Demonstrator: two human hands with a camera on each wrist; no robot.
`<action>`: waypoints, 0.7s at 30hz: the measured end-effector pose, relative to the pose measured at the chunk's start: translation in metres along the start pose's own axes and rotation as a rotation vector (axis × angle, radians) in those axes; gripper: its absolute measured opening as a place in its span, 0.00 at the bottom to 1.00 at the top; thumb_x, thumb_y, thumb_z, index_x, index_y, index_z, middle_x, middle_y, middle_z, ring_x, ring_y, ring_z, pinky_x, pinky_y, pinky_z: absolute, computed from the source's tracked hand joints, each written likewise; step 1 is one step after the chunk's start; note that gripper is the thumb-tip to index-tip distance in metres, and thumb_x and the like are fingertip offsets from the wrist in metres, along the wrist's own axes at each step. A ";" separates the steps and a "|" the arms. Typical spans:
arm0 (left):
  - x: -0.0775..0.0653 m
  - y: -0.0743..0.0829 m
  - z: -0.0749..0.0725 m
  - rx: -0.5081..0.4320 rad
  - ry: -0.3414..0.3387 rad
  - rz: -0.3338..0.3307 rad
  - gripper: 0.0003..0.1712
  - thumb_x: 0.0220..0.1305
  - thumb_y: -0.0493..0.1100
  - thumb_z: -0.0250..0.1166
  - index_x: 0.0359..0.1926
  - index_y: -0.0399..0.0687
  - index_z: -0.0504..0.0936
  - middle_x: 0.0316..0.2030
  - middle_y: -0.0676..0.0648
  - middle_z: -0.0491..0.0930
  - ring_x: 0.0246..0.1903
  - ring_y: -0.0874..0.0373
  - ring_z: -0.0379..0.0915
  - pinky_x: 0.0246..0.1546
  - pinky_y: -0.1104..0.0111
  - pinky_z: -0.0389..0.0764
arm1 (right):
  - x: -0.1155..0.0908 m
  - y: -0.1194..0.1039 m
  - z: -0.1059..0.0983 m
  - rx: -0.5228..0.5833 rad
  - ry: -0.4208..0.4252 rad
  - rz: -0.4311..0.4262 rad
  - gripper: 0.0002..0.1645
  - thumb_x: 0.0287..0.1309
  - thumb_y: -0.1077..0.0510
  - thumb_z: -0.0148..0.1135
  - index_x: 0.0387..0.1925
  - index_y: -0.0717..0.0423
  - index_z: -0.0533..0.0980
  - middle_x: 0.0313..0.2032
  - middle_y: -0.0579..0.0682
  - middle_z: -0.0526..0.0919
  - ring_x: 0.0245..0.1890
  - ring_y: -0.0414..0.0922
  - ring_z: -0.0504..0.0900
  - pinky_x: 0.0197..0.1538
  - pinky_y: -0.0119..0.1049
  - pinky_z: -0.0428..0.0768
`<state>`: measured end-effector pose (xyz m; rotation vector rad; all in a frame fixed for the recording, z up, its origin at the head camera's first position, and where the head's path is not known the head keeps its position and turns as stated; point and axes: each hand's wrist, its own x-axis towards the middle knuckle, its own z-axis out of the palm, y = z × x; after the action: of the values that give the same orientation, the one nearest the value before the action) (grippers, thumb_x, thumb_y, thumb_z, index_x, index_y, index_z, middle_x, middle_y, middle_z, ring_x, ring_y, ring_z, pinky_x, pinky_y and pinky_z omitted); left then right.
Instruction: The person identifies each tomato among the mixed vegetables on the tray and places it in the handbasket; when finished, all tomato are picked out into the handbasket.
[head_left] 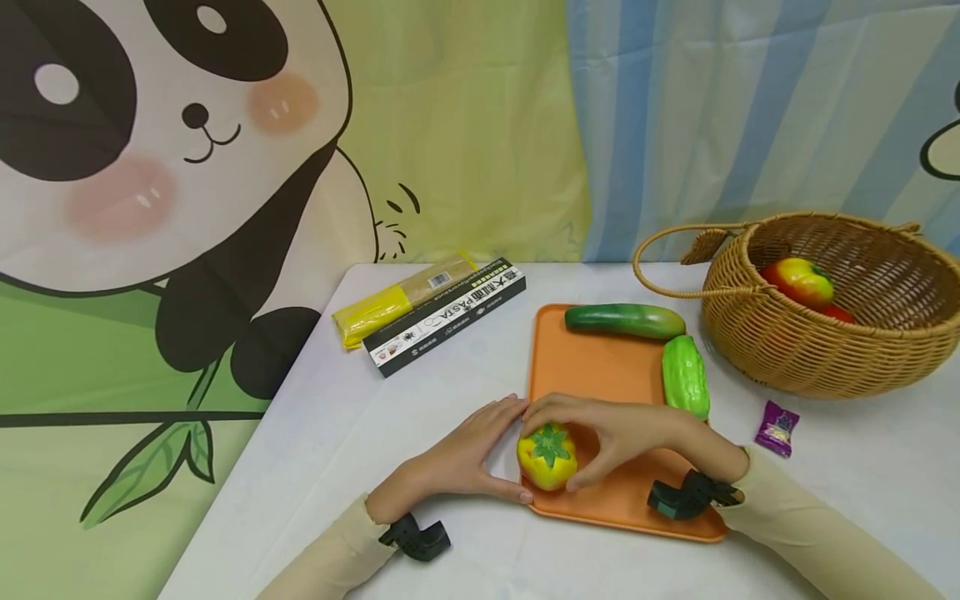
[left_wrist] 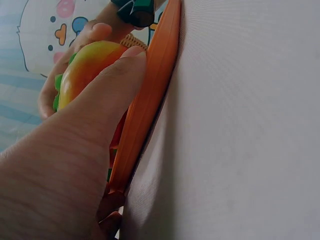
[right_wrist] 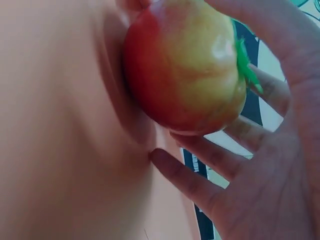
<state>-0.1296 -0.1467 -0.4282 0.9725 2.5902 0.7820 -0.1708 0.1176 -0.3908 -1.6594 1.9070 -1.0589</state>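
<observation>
A yellow-and-red toy tomato (head_left: 550, 467) with a green star-shaped top sits at the left front of the orange tray (head_left: 600, 367). My right hand (head_left: 615, 429) holds it, fingers round its far left side and thumb at its near right. The right wrist view shows the tomato (right_wrist: 182, 70) between thumb and fingers, red side toward the tray. My left hand (head_left: 468, 454) lies along the tray's left edge, fingers extended and thumb spread toward the near corner. In the left wrist view the left thumb (left_wrist: 122, 75) overlaps the tomato, its tip at the tray's rim.
On the tray lie a dark green cucumber (head_left: 625, 321) and a light green bumpy vegetable (head_left: 685, 379). A wicker basket (head_left: 817, 342) with red-yellow fruit (head_left: 801, 282) stands right, near a purple candy wrapper (head_left: 777, 429). A black pasta box (head_left: 446, 318) and yellow packet (head_left: 378, 312) lie back left.
</observation>
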 end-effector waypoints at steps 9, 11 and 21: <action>0.000 -0.001 0.000 0.002 0.002 -0.005 0.65 0.47 0.68 0.73 0.77 0.56 0.46 0.77 0.50 0.46 0.75 0.53 0.40 0.73 0.51 0.50 | -0.001 -0.001 0.002 0.066 -0.045 0.069 0.37 0.56 0.50 0.71 0.64 0.48 0.64 0.60 0.44 0.69 0.59 0.41 0.68 0.66 0.34 0.67; 0.000 0.000 0.000 0.004 0.002 -0.008 0.65 0.47 0.68 0.73 0.77 0.56 0.46 0.77 0.49 0.46 0.75 0.53 0.40 0.73 0.52 0.50 | -0.002 -0.002 0.002 0.073 -0.045 0.078 0.37 0.56 0.50 0.72 0.64 0.48 0.64 0.60 0.44 0.70 0.59 0.41 0.69 0.67 0.34 0.67; 0.000 0.002 0.000 0.012 -0.005 -0.025 0.66 0.46 0.67 0.73 0.77 0.57 0.45 0.77 0.47 0.45 0.75 0.52 0.40 0.74 0.55 0.48 | -0.010 -0.007 -0.002 0.035 -0.049 0.087 0.36 0.57 0.50 0.71 0.63 0.49 0.65 0.60 0.44 0.70 0.59 0.40 0.69 0.66 0.33 0.67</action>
<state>-0.1287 -0.1458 -0.4268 0.9432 2.6009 0.7573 -0.1650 0.1274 -0.3858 -1.5544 1.9005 -1.0031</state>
